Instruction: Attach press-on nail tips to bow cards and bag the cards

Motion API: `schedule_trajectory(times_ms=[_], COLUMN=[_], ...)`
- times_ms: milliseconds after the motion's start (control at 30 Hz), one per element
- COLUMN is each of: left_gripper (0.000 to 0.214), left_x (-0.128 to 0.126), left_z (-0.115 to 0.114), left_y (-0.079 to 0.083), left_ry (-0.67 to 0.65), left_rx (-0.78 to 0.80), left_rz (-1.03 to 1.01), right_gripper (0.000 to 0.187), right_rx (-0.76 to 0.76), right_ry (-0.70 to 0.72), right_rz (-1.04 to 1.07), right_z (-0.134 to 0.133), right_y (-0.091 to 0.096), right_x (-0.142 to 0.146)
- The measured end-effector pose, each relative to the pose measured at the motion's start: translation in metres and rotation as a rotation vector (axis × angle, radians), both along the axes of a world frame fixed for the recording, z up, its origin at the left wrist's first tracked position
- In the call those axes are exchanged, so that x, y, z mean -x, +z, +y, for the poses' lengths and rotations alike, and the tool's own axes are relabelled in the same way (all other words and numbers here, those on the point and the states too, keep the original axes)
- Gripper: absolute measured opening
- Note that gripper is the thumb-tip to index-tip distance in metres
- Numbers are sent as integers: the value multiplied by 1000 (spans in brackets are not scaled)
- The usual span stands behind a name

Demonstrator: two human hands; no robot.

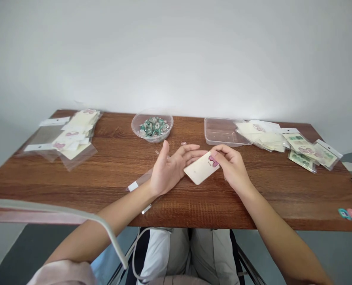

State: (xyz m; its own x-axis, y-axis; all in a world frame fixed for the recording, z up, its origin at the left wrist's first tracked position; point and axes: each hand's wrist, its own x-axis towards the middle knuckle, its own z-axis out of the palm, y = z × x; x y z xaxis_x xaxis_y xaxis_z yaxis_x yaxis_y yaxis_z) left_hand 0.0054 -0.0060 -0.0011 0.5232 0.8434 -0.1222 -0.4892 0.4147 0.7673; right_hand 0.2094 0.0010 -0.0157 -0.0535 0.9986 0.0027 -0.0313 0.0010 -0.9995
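Note:
A cream card (200,170) with a pink bow printed at one end is pinched at that end by my right hand (229,163), thumb on top. My left hand (172,166) is open, palm up, thumb raised and fingers stretched toward the card; its fingers reach behind the card's left side, and I cannot tell whether they touch it. Beneath my left wrist lies a clear plastic bag (137,183) with white strips, partly hidden by the arm. A few small clear bits (183,143) lie on the table just beyond my left fingers.
A round clear bowl (135,126) of green and clear small pieces stands at the back, with a clear rectangular tray (213,139) to its right. Bags and cards (72,136) are piled left; cards (263,134) and filled packets (303,150) lie right. A white cable (105,225) crosses the lower left.

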Motion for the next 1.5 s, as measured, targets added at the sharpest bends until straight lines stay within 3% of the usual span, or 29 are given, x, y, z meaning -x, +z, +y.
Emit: schedule_trajectory(times_ms=[167, 267, 367, 667, 833, 933, 1167, 1500], left_gripper=[65, 73, 82, 70, 68, 69, 67, 59], left_x=[-3, -5, -8, -7, 3, 13, 21, 22], left_z=[0, -2, -3, 1, 10, 17, 26, 29], left_y=[-10, -13, -16, -18, -7, 2, 9, 7], left_ry=[-132, -253, -279, -156, -27, 100, 218, 281], left_rx=[104, 147, 162, 152, 114, 56, 78, 98], left_rz=[141, 117, 47, -26, -94, -129, -128, -189], right_gripper=[27, 23, 22, 21, 18, 14, 20, 21], right_rx=[-129, -147, -128, -179, -377, -465, -608, -612], right_ry=[87, 156, 172, 151, -96, -174, 72, 223], right_rz=[-146, -153, -161, -189, -315, -516, -1066, -1273], right_z=[-7, -8, -4, 15, 25, 28, 29, 38], right_y=[5, 8, 12, 19, 14, 2, -26, -34], right_x=[1, 7, 15, 38, 29, 23, 43, 57])
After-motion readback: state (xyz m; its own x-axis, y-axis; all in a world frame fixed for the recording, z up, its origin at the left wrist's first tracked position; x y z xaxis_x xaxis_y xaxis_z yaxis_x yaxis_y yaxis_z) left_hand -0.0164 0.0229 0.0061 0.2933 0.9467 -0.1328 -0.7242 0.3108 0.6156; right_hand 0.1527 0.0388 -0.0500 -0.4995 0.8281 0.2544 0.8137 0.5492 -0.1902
